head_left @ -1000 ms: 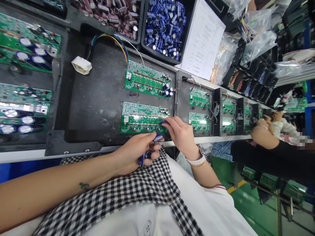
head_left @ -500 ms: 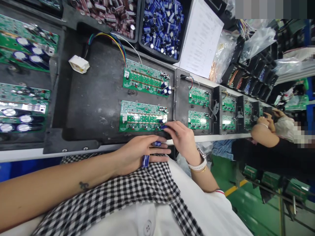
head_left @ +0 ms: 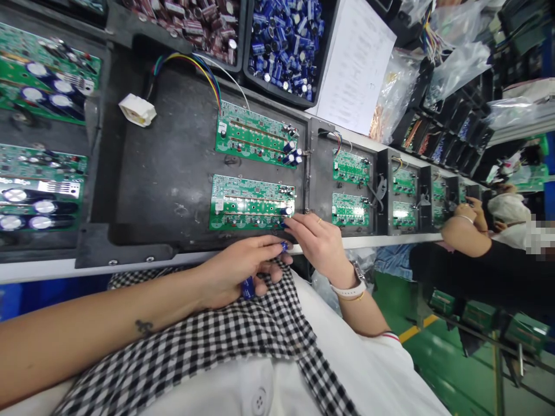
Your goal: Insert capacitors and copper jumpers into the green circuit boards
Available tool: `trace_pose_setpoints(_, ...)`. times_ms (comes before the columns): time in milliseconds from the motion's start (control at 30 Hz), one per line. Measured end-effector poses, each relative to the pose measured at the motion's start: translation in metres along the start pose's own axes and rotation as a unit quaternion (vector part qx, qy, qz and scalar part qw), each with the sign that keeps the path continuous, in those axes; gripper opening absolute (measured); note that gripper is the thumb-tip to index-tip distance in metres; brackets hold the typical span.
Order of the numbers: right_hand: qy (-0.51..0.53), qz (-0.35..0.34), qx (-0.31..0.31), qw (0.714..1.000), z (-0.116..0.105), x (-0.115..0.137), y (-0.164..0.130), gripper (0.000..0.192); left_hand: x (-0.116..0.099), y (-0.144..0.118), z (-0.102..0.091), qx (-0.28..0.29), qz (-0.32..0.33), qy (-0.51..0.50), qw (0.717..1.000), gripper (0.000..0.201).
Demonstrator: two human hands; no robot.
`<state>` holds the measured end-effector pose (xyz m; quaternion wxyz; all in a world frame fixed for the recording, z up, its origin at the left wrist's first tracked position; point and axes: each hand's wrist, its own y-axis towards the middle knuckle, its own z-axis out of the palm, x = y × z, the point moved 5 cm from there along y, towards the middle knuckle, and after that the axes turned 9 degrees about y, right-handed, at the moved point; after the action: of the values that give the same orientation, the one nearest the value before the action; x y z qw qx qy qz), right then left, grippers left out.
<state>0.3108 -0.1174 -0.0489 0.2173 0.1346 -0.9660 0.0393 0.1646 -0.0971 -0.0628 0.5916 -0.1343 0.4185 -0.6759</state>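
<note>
Capacitor (head_left: 248, 288), deep blue and cylindrical

ok so this pale-edged tabletop (head_left: 43, 269) has a row of black trays (head_left: 160, 185), some bins (head_left: 326, 55) and a printed sheet (head_left: 355, 69) on it

The bare left forearm (head_left: 113, 320), bearing a small dark tattoo, slants up to the left hand (head_left: 260, 267), fingers curled, beside the near edge of the tabletop (head_left: 43, 270). Across that edge, the right hand (head_left: 314, 240), back upward, pinches thumb against fingertips.

Bright light glares off the green boards (head_left: 249, 203); edges look stretched.
</note>
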Motion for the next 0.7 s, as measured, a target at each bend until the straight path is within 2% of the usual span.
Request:
trace_pose_setpoints(100,0.022,-0.004,-0.031,0.999,-0.007,0.005,-0.002,0.031,-0.001,-0.003,0.002,0.018,0.000,-0.002,1.000,0.010)
trace_pose_setpoints(200,0.086,0.009,-0.081,0.993,-0.024,0.019,-0.008,0.036,-0.002,-0.003,0.003,0.021,-0.002,0.000,1.000,0.021)
trace_pose_setpoints(333,0.137,-0.007,-0.049,0.989,-0.032,0.035,-0.012,0.036,0.004,0.002,0.005,0.022,-0.047,-0.012,0.999,0.041)
trace_pose_setpoints(400,0.127,0.044,-0.086,0.987,-0.032,0.025,-0.011,0.030,0.007,0.005,0.005,0.006,-0.054,-0.034,0.998,0.043)
trace_pose_setpoints(500,0.103,0.110,-0.135,0.979,-0.024,0.001,-0.007,0.024,0.007,0.007,0.002,-0.025,-0.013,-0.041,0.999,0.037)
trace_pose_setpoints(600,0.082,0.112,-0.117,0.983,-0.013,-0.012,-0.002,0.024,0.007,0.006,-0.001,-0.049,0.014,-0.017,0.999,0.034)
trace_pose_setpoints(700,0.039,0.111,-0.094,0.989,-0.009,-0.012,-0.002,0.026,0.009,0.004,-0.003,-0.060,0.020,-0.021,0.998,0.029)
